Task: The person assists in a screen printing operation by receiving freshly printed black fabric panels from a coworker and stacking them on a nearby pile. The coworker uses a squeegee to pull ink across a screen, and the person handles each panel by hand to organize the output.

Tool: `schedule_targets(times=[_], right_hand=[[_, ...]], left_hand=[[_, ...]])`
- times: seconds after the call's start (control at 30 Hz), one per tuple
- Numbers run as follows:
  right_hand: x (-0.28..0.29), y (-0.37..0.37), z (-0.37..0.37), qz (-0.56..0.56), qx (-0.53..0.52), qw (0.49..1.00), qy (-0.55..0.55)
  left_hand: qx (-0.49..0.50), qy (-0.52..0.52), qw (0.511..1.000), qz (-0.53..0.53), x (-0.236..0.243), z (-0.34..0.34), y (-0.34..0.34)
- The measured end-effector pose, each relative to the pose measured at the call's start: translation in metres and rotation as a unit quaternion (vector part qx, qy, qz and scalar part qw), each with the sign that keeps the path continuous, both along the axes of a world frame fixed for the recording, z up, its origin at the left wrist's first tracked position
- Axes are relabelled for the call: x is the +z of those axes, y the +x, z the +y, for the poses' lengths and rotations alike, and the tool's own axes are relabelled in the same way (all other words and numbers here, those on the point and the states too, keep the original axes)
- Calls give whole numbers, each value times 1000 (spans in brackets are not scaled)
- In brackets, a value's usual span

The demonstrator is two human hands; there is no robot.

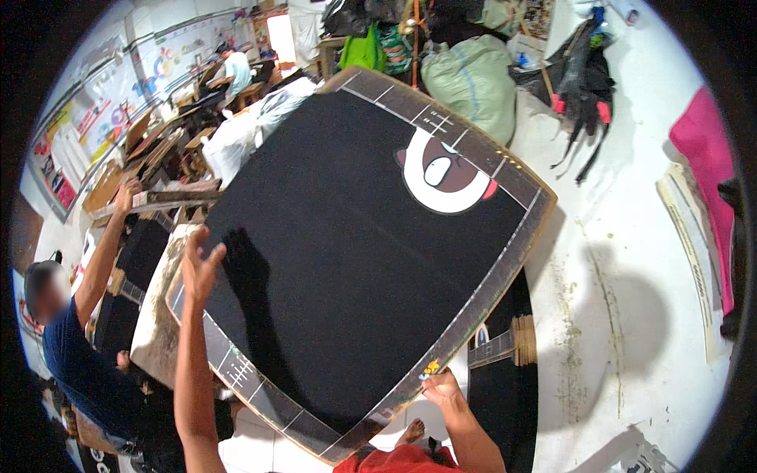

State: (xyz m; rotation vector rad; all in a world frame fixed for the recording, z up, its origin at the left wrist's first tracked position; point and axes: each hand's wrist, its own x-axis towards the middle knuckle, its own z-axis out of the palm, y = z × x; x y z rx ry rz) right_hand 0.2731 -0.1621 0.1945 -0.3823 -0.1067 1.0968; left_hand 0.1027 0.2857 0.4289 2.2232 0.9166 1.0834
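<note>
A large flat board [514, 236] with a dark border and thin white lines fills the middle, tilted like a diamond. Black fabric [347, 236] covers most of its face. Near the far right corner the fabric carries a white and brown cartoon shape [445, 175] with a bit of red. My right hand [446, 391] grips the board's near right edge, thumb on top, beside a small yellow and blue mark; its other fingers are hidden beneath. My left hand [201, 266] is raised at the left edge, fingers apart and holding nothing, its shadow falling across the fabric.
At the left a person in a dark shirt [79, 355] reaches toward stacked wooden frames [177, 197]. Another person [235, 75] sits far back. Stuffed sacks [473, 83] stand behind the board. More black boards [505, 410] lie below right, beside a white wall [615, 236] with hanging cloth.
</note>
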Motion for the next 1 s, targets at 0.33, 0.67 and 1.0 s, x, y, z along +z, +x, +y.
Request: schedule_targets(times=[0.33,0.67,1.0], right_hand=[[-27,-45,-59,-37,-118,992,17],[-38,-177,-60,-557,145,583,-573],[119,-142,3,-687,-256,360,-577]], left_hand=[[-195,-62,978,43,149,22,114],[-417,11,909,13,71,-95,89],[-642,285,699,133,-81,-233,78]])
